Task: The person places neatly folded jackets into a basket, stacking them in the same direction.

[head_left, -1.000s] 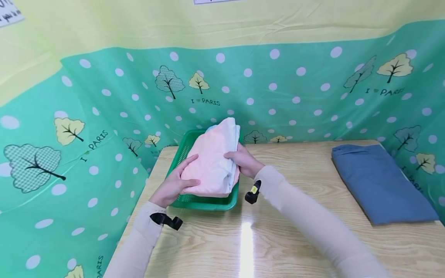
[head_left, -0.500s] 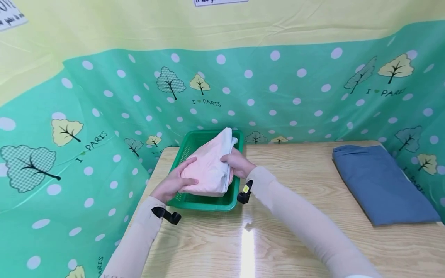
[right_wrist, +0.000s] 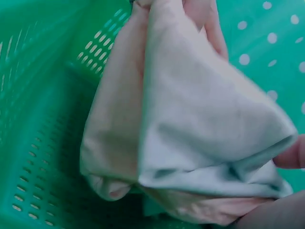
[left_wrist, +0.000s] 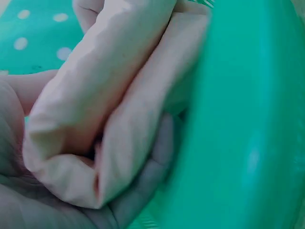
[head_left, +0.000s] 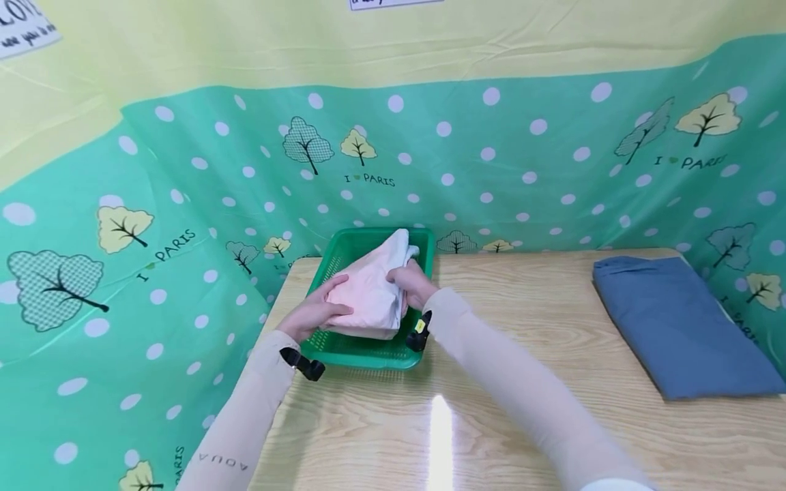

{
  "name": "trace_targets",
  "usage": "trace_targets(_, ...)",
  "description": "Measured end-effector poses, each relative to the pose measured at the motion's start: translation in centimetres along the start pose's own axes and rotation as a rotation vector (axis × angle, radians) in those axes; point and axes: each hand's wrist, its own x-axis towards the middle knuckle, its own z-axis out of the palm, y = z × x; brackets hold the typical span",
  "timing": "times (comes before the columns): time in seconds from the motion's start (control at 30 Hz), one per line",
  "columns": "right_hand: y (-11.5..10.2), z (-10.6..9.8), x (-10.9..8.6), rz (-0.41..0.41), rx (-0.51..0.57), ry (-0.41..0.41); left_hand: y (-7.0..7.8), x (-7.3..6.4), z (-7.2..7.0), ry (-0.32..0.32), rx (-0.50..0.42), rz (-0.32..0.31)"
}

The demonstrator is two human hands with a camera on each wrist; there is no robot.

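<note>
A folded pale pink cloth [head_left: 367, 290] with a whitish side is tilted inside the green plastic basket [head_left: 362, 361]. My left hand [head_left: 312, 315] grips its left end, thumb on top; the left wrist view shows fingers wrapped under the rolled fold [left_wrist: 128, 124], close beside the basket wall [left_wrist: 233, 114]. At the opposite end, my right hand [head_left: 413, 281] pinches the layered edge with the thumb on the near face. In the right wrist view the whitish layer [right_wrist: 205, 105] hangs over pink ones, above the perforated basket floor.
A folded dark blue cloth [head_left: 684, 331] lies at the right of the wooden table [head_left: 510, 416]. Behind and to the left hangs a green dotted curtain [head_left: 491, 177] with tree prints, close to the basket's far side.
Both hands have lowered the pink cloth further into the basket, uncovering more of its far rim. The right hand has come slightly down and left; the blue cloth has stayed put.
</note>
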Motion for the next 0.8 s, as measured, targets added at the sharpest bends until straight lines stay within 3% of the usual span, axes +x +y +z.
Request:
trace_targets(0.13,0.8,0.1,0.0,0.037,-0.070,0.013,-1.1,0.6,0.5,-0.008,0.108,-0.060)
trace_targets(0.27,1.0,0.2,-0.6,0.084,-0.153,0.049,-1.4,0.2,1.0,-0.025,0.223,-0.091)
trace_targets(0.4,0.8,0.2,-1.3,0.135,-0.223,0.077,-1.3,-0.3,1.5,-0.047,0.296,-0.141)
trace_targets(0.5,0.4,0.6,-2.1,0.123,-0.297,0.090,-1.1,-0.4,1.7,-0.049,0.304,-0.160)
trace_targets(0.6,0.1,1.3,-2.9,0.052,-0.429,0.126,-0.8,-0.2,1.8,-0.027,0.374,-0.107)
trace_targets(0.8,0.0,2.0,-4.5,-0.155,-0.836,0.133,0.9,0.3,2.2,-0.016,0.596,0.108)
